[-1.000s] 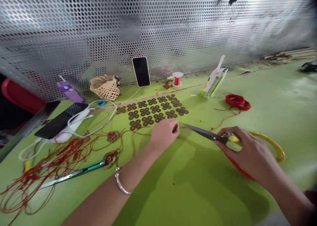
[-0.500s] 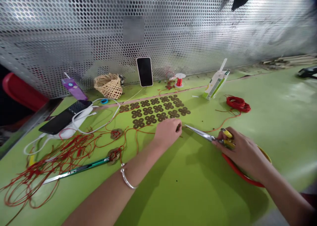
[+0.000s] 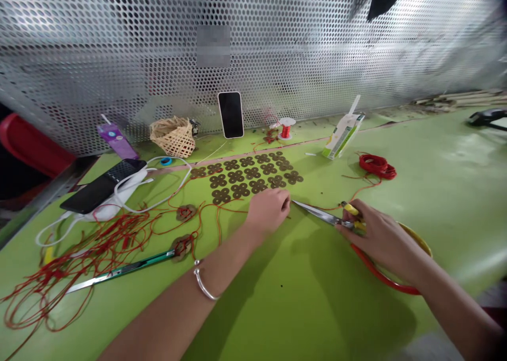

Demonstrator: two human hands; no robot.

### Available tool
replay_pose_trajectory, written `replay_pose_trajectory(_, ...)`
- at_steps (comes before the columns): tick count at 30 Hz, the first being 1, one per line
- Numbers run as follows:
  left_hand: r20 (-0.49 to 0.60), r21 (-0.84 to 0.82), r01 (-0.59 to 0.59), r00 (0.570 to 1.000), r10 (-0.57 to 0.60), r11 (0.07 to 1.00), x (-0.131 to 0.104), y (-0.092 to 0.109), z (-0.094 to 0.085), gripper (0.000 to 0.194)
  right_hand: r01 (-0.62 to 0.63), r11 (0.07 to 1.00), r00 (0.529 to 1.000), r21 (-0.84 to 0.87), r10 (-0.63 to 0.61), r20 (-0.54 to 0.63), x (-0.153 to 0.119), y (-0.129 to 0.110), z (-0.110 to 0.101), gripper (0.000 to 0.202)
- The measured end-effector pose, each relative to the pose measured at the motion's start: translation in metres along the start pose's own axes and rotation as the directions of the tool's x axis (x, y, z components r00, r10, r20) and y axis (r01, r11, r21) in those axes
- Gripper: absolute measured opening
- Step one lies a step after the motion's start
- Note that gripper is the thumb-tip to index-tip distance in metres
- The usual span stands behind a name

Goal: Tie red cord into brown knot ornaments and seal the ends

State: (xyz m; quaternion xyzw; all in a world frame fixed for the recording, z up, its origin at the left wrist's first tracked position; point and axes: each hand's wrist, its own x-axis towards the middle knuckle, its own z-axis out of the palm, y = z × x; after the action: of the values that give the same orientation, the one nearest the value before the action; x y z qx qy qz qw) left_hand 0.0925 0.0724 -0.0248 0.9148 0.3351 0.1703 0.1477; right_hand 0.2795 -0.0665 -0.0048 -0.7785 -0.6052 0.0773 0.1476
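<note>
My left hand point(image 3: 268, 209) is closed just below the rows of brown coin-like clusters point(image 3: 249, 174), pinching a red cord point(image 3: 234, 210) that shows on both sides of it. My right hand point(image 3: 378, 237) grips scissors point(image 3: 320, 213) with yellow handles. Their blades look closed, and the tip points left, a small gap from my left fist. A red-and-yellow ring-shaped rim point(image 3: 390, 283) shows below my right hand, partly covered by it. Two tied coin clusters point(image 3: 185, 213) with red cord lie left of my left forearm.
Tangled red cord point(image 3: 114, 245) and a green cutter knife point(image 3: 130, 268) lie at left, near a phone point(image 3: 103, 187) and white cable. At the back stand a woven basket point(image 3: 173, 138), an upright phone point(image 3: 231, 114), a red thread spool point(image 3: 285, 129) and cartons point(image 3: 344, 135). A red cord coil point(image 3: 376, 166) lies right.
My right hand has moved slightly left with the scissors, bringing the tip closer to my left hand. The left hand stays closed in nearly the same place.
</note>
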Motion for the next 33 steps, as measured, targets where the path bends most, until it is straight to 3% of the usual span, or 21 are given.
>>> replay_pose_trajectory(7,0.017,0.074,-0.185,0.983,0.184,0.98,0.0,0.001,0.0,0.025,0.051,0.996,0.998,-0.067,-0.054,-0.043,0.002,-0.011,-0.006,0.017)
replay_pose_trajectory(13,0.092,0.066,-0.19,0.979,0.184,0.98,0.003,0.003,-0.002,0.025,0.081,0.992,0.992,-0.1,-0.091,-0.09,0.001,-0.015,-0.002,0.009)
replay_pose_trajectory(16,0.079,0.078,-0.195,0.979,0.189,0.978,0.0,0.003,-0.003,0.025,0.065,0.995,0.994,-0.078,-0.072,-0.082,0.0,-0.012,0.001,0.009)
replay_pose_trajectory(21,-0.008,0.009,-0.107,0.994,0.107,0.994,-0.005,0.001,-0.005,0.024,-0.01,0.998,0.987,0.063,0.02,-0.159,-0.004,0.004,0.002,0.02)
replay_pose_trajectory(26,0.005,0.042,-0.102,0.995,0.102,0.994,-0.002,0.005,-0.005,0.02,-0.161,0.984,0.931,0.081,0.179,-0.318,-0.002,0.026,-0.007,0.026)
replay_pose_trajectory(33,0.033,0.159,-0.081,0.996,0.077,0.984,0.007,0.016,-0.002,0.018,-0.115,0.987,0.945,0.116,0.145,-0.293,0.012,0.052,0.003,0.023)
